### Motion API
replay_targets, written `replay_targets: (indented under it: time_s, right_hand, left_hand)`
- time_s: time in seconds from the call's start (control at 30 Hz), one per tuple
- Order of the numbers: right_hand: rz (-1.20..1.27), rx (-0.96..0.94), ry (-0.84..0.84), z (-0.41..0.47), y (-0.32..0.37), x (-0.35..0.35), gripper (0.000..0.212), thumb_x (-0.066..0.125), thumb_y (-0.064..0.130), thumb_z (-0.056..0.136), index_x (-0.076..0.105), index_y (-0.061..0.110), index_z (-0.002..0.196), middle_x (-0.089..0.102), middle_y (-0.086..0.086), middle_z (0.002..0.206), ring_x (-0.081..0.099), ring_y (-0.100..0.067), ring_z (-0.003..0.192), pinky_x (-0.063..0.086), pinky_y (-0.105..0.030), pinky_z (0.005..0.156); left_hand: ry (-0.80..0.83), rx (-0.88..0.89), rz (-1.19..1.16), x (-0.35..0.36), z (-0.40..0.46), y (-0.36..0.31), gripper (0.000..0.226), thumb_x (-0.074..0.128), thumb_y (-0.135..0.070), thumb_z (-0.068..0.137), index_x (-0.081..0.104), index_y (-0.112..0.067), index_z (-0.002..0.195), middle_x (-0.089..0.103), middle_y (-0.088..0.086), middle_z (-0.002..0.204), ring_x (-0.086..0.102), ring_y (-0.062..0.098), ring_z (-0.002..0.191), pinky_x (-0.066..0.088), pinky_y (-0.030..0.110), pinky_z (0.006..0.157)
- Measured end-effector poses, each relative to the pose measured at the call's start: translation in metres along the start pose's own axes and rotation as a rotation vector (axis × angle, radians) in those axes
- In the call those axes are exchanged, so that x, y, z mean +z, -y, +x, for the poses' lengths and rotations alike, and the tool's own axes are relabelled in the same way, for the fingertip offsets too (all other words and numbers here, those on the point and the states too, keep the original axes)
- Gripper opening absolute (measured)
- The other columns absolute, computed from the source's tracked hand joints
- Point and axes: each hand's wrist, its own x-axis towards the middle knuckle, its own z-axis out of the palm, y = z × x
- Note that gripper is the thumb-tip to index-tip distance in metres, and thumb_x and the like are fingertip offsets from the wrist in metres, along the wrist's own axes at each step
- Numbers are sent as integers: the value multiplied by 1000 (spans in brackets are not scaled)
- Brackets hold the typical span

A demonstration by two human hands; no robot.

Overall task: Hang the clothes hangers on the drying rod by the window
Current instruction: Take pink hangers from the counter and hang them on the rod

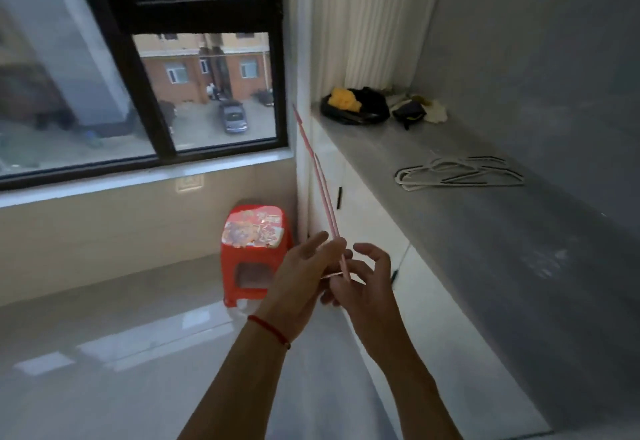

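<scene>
Low in the centre of the frame, the left hand (304, 266) and right hand (360, 280) meet around thin pink hangers (322, 190), fingers loosely curled on the lower ends. Held so lightly, they could slip or tangle. More white hangers (457, 172) lie on the counter (519, 231) at right. No rod shows. The black bag (356, 107) holds something yellow.

Thin pink hangers (320, 183) stand edge-on, slanting up toward the far window corner; white hangers (459, 173) lie flat on the grey desk (485, 231), right.
</scene>
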Motion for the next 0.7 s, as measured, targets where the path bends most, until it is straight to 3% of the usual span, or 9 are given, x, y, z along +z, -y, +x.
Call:
replay_targets:
  time_s: [0.07, 0.13, 0.2, 0.3, 0.37, 0.47, 0.6, 0.7]
  right_hand:
    - [-43, 2, 127, -25, -3, 13, 55, 75, 50, 75, 48, 36, 121, 74, 9, 111, 75, -13, 96, 59, -24, 80]
    - [-67, -5, 201, -49, -8, 26, 56, 65, 63, 75, 55, 29, 118, 74, 16, 106, 73, -6, 95, 59, -21, 80]
    - [-37, 8, 206, -70, -17, 44, 50, 53, 63, 82, 63, 27, 115, 76, 14, 102, 72, -6, 93, 60, -27, 86]
    - [-36, -23, 223, -95, -23, 79, 21, 52, 55, 85, 65, 47, 98, 73, 22, 96, 71, -11, 95, 58, -38, 92]
    - [-34, -57, 313, -111, -21, 106, 15, 54, 53, 85, 63, 53, 97, 69, 29, 99, 69, -10, 101, 58, -37, 94]
    - [48, -64, 461, -132, -7, 147, 26, 58, 59, 83, 64, 43, 103, 73, 14, 109, 70, -16, 107, 60, -44, 92]
    - [47, -56, 639, -156, 17, 209, 44, 52, 76, 76, 53, 53, 113, 66, 2, 130, 70, -16, 110, 57, -47, 98]
    - [39, -84, 709, -174, 35, 258, 53, 45, 84, 71, 45, 59, 118, 56, 3, 139, 69, -20, 113, 53, -50, 104]
  left_hand:
    - [-121, 13, 2, -10, -40, 5, 60, 77, -35, 85, 58, 6, 125, 69, 30, 100, 63, 38, 86, 49, 50, 80]
    - [-233, 37, 25, -21, -82, 12, 32, 74, -29, 89, 69, -5, 109, 73, 24, 101, 71, 33, 88, 56, 42, 83]
    - [-407, 6, 34, -35, -126, 15, 14, 71, -25, 94, 65, -23, 106, 77, 16, 102, 76, 30, 91, 60, 37, 83]
    - [-578, -15, 6, -58, -182, 15, 58, 72, -32, 91, 43, -26, 141, 74, 17, 103, 77, 32, 87, 62, 45, 88]
    - [-638, 10, 0, -72, -216, 12, 67, 69, -35, 94, 35, -26, 151, 72, 19, 107, 76, 33, 85, 61, 50, 90]
    - [-686, 72, -22, -90, -259, 6, 52, 57, -38, 100, 42, -21, 147, 76, 18, 101, 75, 34, 84, 63, 43, 83]
    - [-746, 143, -32, -112, -311, -5, 50, 47, -51, 101, 57, -10, 130, 76, 18, 93, 72, 29, 72, 59, 35, 73]
    - [-763, 218, -69, -132, -356, -18, 44, 48, -57, 97, 60, -23, 122, 75, 23, 97, 65, 27, 70, 54, 36, 73]
